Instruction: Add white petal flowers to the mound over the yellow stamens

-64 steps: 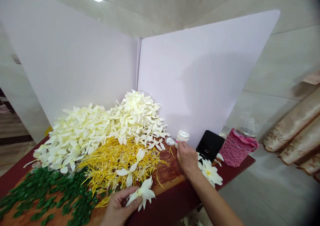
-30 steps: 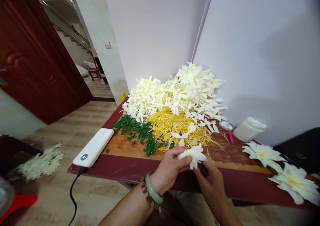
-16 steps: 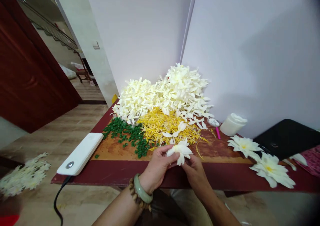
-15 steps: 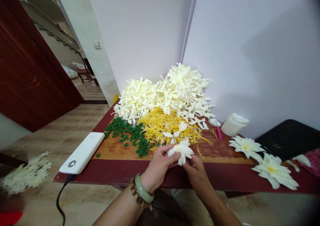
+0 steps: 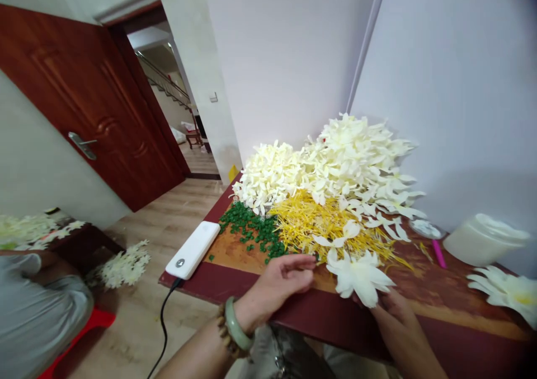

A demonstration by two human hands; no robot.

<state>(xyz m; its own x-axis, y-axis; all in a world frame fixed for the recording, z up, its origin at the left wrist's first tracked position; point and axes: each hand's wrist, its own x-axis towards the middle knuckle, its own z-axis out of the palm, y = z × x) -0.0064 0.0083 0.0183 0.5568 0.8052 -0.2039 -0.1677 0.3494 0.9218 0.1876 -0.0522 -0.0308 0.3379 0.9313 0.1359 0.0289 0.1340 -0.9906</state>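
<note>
A white artificial flower (image 5: 359, 277) with layered petals is in my right hand (image 5: 392, 312), which grips it from below. Petals hide most of that hand's fingertips. My left hand (image 5: 289, 278), wearing a jade bangle and a beaded bracelet, is apart from the flower on its left side. At its fingertips shows a small dark green piece (image 5: 318, 257), seemingly pinched there. Close by lie a heap of green pieces (image 5: 255, 233) and a pile of yellow stamen strands (image 5: 308, 222). Behind them rises a large heap of white petals (image 5: 352, 155).
A white power bank (image 5: 193, 250) with a black cable sits at the table's left edge. On the right are a white tub (image 5: 484, 239), a pink pen-like stick (image 5: 438, 254) and a white flower (image 5: 509, 294). A seated person in grey (image 5: 46, 312) is at far left.
My left hand has come off the flower and moved left of it. My right hand keeps the flower. The view has swung left, bringing in the seated person.
</note>
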